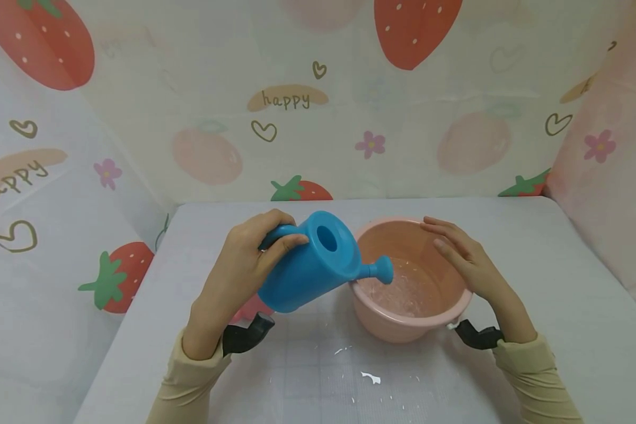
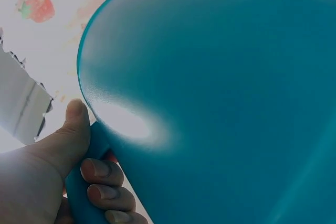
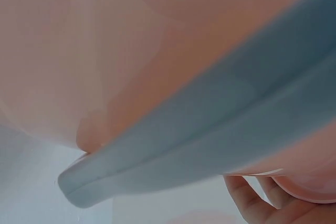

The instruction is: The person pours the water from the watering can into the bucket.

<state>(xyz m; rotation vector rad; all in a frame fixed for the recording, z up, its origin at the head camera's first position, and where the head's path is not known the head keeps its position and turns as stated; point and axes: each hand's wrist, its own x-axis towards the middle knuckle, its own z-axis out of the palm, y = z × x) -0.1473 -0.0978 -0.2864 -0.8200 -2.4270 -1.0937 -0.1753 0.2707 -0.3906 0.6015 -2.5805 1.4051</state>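
My left hand [image 1: 259,253] grips the handle of a blue watering can [image 1: 307,277]. The can is tilted, its round spout head over the left side of a pink basin [image 1: 403,330]. In the left wrist view the can's blue body [image 2: 210,98] fills most of the picture, with the thumb and curled fingers around its handle. Rippled clear water [image 1: 403,288] lies in the basin's bottom. On the basin's right rim rests my right hand [image 1: 466,259], thumb on the inner side; in the right wrist view its fingers [image 3: 241,195] touch the outer wall.
A pink object [image 1: 253,310] stands behind the can, mostly hidden. Water splashes [image 1: 371,377] lie on the white table [image 1: 307,365] in front of the basin. A patterned cloth [image 1: 212,106] walls the table's back and sides. A blurred grey-blue band [image 3: 199,124] crosses the right wrist view.
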